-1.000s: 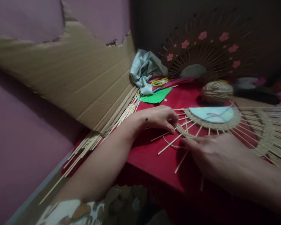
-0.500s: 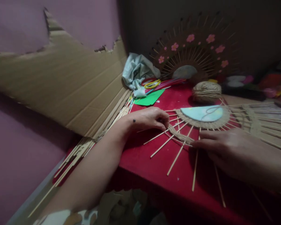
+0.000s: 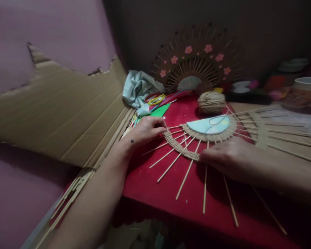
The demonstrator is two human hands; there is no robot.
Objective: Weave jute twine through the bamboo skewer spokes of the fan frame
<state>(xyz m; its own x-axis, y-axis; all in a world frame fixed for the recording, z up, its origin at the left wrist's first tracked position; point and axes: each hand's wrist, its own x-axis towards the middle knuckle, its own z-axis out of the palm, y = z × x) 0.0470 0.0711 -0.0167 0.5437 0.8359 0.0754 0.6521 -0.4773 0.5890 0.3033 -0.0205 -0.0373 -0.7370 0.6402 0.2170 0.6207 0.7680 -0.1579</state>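
A half-round fan frame of thin sticks (image 3: 184, 179) lies on the red cloth, with a light blue half-disc (image 3: 209, 125) at its centre. Twine is woven round the disc's edge, and a separate woven twine band (image 3: 182, 148) crosses the sticks farther out. My left hand (image 3: 150, 128) pinches the far left end of that band. Closed on its near part, over the sticks, is my right hand (image 3: 219, 155); its fingertips are partly hidden. A loop of loose twine lies across the blue disc.
Behind the frame sit a ball of twine (image 3: 211, 102), yellow-handled scissors (image 3: 156, 100) and a crumpled pale cloth (image 3: 140, 88). A flowered stick fan (image 3: 197, 62) leans on the dark wall. Cardboard (image 3: 59, 114) and loose sticks (image 3: 75, 188) line the left; a cup (image 3: 304, 93) stands right.
The view has swung right, shifting the scene leftward. My left hand has moved to the band's upper end, baring more of the weave. My right hand still holds the near part.
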